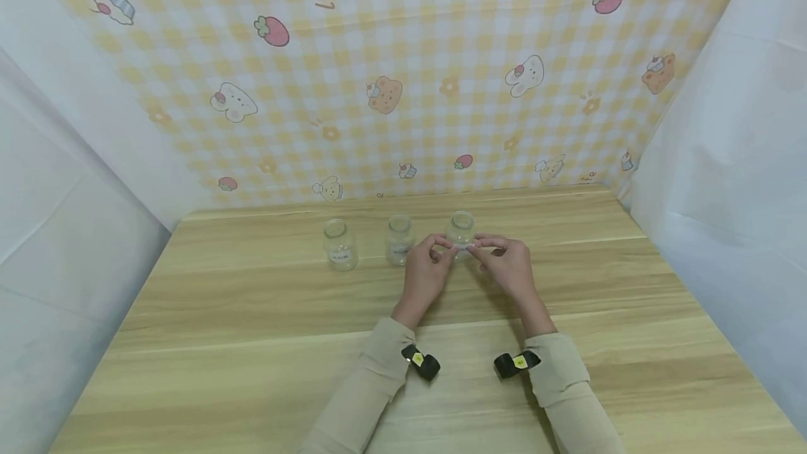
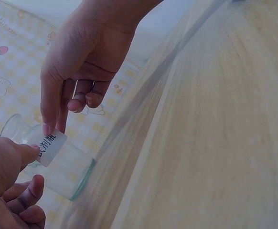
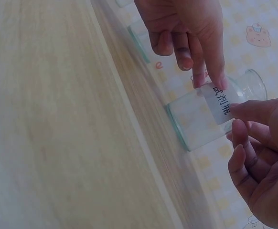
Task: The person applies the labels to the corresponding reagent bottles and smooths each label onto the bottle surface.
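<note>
Both hands are at the rightmost glass jar (image 1: 462,221), which stands upright and uncapped. A white label (image 3: 217,104) with black handwriting lies across its front. My left hand (image 1: 429,268) has its thumb on the label's left end and its index finger at the jar's left side. Mirroring it, my right hand (image 1: 507,265) sets its thumb on the label's right end, index finger along the jar's right side. The remaining fingers of both hands curl loosely in the wrist views. To the left stand a second glass jar (image 1: 400,230) and a third glass jar (image 1: 340,244), each labelled.
The wooden table (image 1: 252,370) reaches back to a yellow checked cloth (image 1: 429,33) printed with cartoon figures. White sheets (image 1: 725,146) hang at both sides. A black wrist camera (image 1: 429,368) is strapped over each beige sleeve (image 1: 353,405).
</note>
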Demonstrator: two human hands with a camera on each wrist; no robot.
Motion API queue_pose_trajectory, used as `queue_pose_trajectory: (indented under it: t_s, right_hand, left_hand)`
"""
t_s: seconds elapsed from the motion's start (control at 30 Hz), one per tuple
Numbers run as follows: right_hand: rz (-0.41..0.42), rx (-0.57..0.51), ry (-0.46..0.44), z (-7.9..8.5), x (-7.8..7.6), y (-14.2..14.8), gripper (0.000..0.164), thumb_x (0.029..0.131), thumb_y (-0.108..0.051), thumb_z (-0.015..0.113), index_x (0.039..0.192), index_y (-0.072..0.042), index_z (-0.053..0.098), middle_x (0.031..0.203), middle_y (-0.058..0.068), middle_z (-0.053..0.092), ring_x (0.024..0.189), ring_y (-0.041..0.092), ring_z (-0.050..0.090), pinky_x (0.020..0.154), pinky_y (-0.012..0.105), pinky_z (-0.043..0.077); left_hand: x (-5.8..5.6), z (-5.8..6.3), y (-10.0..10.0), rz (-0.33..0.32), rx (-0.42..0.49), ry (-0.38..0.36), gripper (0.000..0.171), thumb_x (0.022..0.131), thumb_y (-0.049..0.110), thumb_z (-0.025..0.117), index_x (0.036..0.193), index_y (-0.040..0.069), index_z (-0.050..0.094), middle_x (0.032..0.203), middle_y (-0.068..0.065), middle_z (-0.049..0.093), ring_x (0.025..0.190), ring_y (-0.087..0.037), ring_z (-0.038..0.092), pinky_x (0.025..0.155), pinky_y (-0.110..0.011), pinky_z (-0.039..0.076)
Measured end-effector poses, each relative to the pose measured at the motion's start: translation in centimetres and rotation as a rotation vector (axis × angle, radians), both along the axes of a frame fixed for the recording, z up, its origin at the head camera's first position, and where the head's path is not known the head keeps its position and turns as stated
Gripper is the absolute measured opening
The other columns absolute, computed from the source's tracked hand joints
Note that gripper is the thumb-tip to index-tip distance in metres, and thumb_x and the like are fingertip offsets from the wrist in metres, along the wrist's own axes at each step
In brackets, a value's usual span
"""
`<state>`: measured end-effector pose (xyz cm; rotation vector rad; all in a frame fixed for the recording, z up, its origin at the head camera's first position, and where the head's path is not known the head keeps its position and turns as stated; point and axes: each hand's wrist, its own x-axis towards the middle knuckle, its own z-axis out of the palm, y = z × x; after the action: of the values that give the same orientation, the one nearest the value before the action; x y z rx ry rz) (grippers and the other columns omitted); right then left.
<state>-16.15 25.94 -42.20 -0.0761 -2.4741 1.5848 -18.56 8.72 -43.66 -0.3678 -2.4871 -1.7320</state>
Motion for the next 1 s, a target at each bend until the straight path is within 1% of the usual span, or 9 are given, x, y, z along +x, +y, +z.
queue_pose_trajectory:
  t_s: [0.13,0.4,0.67,1.0]
  right_hand:
    - [-0.006,-0.011,-0.003,0.02,-0.01,0.0,0.021,0.095,-0.02,0.078,0.099,0.0,0.079,0.128,0.014,0.072,0.06,0.033,0.068,0.041,0.018,0.031]
    - [-0.006,-0.017,-0.005,0.02,-0.01,0.0,0.02,0.094,-0.018,0.078,0.099,0.001,0.079,0.127,0.014,0.072,0.06,0.034,0.069,0.041,0.018,0.031]
    - [-0.008,-0.024,-0.006,0.01,-0.03,0.01,0.02,0.094,-0.017,0.078,0.1,0.002,0.078,0.127,0.014,0.072,0.062,0.035,0.07,0.042,0.018,0.035]
    - [-0.009,-0.036,-0.017,0.08,-0.02,0.04,0.021,0.094,-0.018,0.079,0.1,0.002,0.078,0.127,0.016,0.071,0.063,0.035,0.07,0.044,0.019,0.039]
  left_hand:
    - [-0.03,-0.08,-0.04,-0.005,0.005,0.012,0.013,0.098,0.018,0.074,0.101,0.006,0.071,0.129,-0.014,0.071,0.07,-0.01,0.062,0.058,-0.02,0.047]
    - [-0.03,-0.03,-0.21,-0.006,-0.004,-0.019,0.016,0.098,0.021,0.074,0.103,0.007,0.068,0.128,-0.01,0.071,0.071,-0.007,0.061,0.058,-0.019,0.048]
    - [-0.08,-0.01,-0.25,-0.012,0.009,-0.011,0.016,0.098,0.02,0.074,0.102,0.006,0.068,0.127,-0.013,0.071,0.068,-0.006,0.059,0.056,-0.019,0.047]
    - [-0.06,-0.13,-0.2,-0.014,-0.001,-0.024,0.016,0.098,0.021,0.074,0.103,0.007,0.068,0.128,-0.011,0.071,0.067,-0.005,0.057,0.056,-0.018,0.046]
